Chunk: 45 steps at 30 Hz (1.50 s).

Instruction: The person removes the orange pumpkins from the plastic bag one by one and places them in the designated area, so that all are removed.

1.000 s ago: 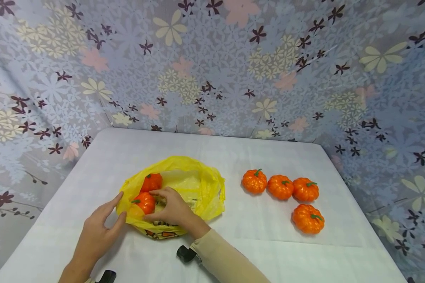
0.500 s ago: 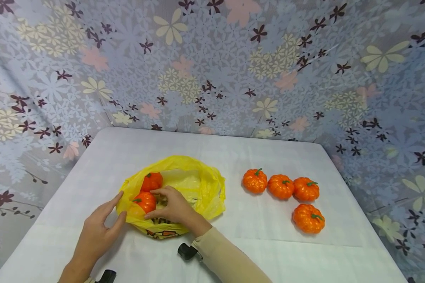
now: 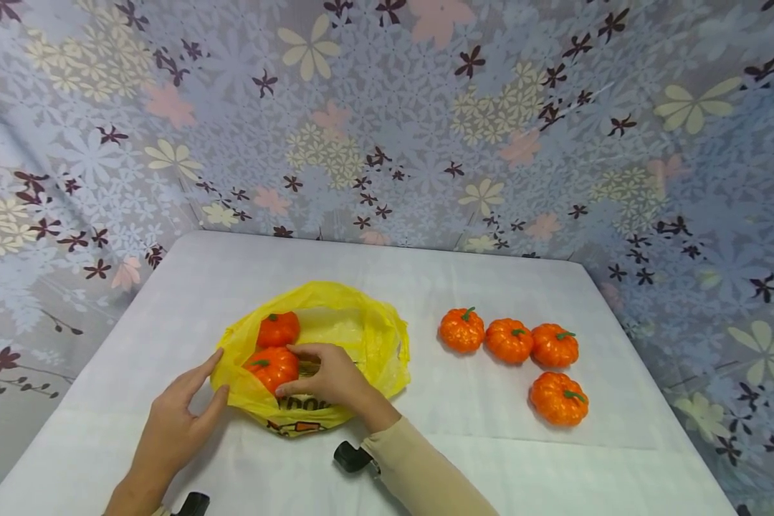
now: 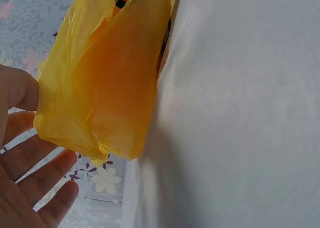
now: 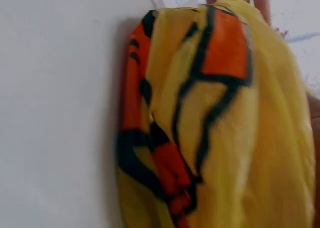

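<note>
In the head view, a yellow plastic bag (image 3: 387, 315) lies with its mouth wide open at the left of the table. Inside it are two small orange pumpkins: a rear pumpkin (image 3: 280, 331) and a front pumpkin (image 3: 279, 367) with a green stem. My right hand (image 3: 335, 376) reaches over the bag's near rim and holds the front pumpkin between thumb and fingers at its right side. My left hand (image 3: 177, 419), thumb and fingers spread, touches the bag's left edge. In the left wrist view, the bag (image 4: 120, 82) lies against the extended fingers (image 4: 42, 183).
Right of the bag, several orange pumpkins sit on the white table (image 3: 464, 459): a left one (image 3: 462, 331), a middle one (image 3: 509, 341), a right one (image 3: 555, 345) and a nearer one (image 3: 558, 399). A flower-patterned cloth (image 3: 387, 129) hangs behind and at both sides.
My right hand and the front pumpkin have shifted slightly right within the bag, and more of that pumpkin shows. My left hand has stayed at the bag's left edge.
</note>
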### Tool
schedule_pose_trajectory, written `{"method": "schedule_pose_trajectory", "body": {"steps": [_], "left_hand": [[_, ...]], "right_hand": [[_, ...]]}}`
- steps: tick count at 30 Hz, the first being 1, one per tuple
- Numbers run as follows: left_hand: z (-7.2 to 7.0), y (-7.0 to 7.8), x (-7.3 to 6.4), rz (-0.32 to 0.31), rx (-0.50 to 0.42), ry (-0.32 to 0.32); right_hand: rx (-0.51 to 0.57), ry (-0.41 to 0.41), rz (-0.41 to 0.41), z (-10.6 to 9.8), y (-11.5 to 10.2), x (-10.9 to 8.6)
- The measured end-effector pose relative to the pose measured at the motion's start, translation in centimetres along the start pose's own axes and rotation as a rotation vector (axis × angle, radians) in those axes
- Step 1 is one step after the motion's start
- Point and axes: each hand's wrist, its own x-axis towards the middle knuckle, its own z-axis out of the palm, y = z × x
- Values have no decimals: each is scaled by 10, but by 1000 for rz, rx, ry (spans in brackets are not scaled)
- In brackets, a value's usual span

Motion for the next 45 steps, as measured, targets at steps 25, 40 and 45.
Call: {"method": "schedule_pose_trajectory", "body": {"steps": [25,40,45], "left_hand": [[1,3,-1,-36,28,-51],[2,5,0,-45,33,-59],[4,5,-1,-48,36,-58]], "right_hand": [[288,292,-213,-51,-5,-36],[237,427,-211,-97,-35,-86],[222,476,-175,-107,-18,-94]]}}
